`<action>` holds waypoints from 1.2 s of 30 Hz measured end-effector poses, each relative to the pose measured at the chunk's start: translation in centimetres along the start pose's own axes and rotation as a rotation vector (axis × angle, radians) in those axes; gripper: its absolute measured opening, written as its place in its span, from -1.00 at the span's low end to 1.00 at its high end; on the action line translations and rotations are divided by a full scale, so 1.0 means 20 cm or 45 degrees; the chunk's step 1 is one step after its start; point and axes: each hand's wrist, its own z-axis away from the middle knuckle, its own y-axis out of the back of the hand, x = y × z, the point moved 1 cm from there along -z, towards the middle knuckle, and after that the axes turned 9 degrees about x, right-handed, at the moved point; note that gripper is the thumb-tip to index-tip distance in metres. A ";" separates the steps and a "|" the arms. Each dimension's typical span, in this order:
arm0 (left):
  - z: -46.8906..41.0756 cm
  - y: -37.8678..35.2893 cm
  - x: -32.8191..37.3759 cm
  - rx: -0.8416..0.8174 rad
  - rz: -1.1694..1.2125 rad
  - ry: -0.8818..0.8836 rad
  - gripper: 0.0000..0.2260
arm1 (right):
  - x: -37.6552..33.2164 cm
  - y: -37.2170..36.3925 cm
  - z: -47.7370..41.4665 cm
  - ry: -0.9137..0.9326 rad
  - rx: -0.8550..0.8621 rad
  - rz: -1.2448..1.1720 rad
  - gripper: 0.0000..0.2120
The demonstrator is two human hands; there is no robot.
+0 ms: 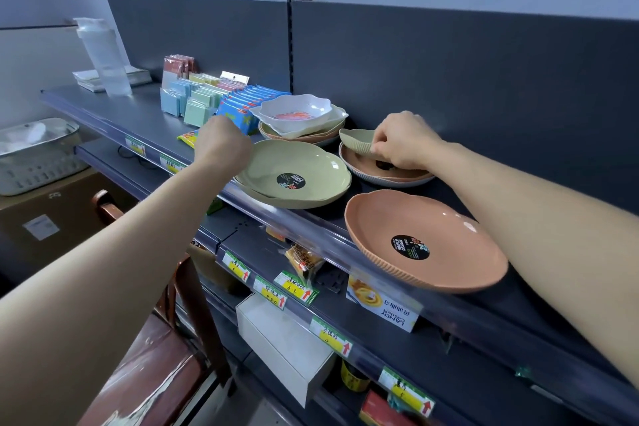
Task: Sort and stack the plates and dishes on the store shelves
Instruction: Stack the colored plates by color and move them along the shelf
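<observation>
On the dark top shelf (518,301) lie several plastic dishes. My left hand (221,145) grips the left rim of a green plate (294,173) that sits on a second green plate at the shelf's front. My right hand (404,145) pinches a small green dish (356,142), tilted up over a pink plate (366,166) that rests in a pale ribbed plate. Nearer, at the front right, a large pink plate (422,239) with a black sticker lies alone. Behind the green plates, a white wavy bowl (294,112) tops a stack of pale and pink plates.
Packs of coloured cloths (193,97) and blue packets (249,100) stand left of the dishes, with a clear bottle (103,59) further left. A clear price rail (311,218) edges the shelf. Lower shelves hold snacks and a white box (283,339). A wooden chair (155,356) stands below.
</observation>
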 end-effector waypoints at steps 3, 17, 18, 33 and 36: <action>0.01 0.00 0.03 0.008 0.030 -0.038 -0.77 | -0.04 0.06 0.03 0.050 0.061 -0.054 -0.86; 0.01 0.15 -0.03 0.085 0.167 -0.006 -0.83 | -0.45 0.05 0.14 0.519 -0.015 -0.337 -0.82; 0.02 0.15 -0.03 0.079 0.161 -0.005 -0.84 | -0.47 0.03 0.15 0.529 -0.043 -0.343 -0.82; 0.10 0.11 0.03 -0.070 0.096 -0.102 -0.87 | -0.37 0.04 0.16 0.302 -0.126 -0.482 -0.80; 0.14 0.08 0.10 -0.098 0.099 -0.173 -0.79 | -0.18 0.05 0.10 0.043 -0.001 -0.366 -0.80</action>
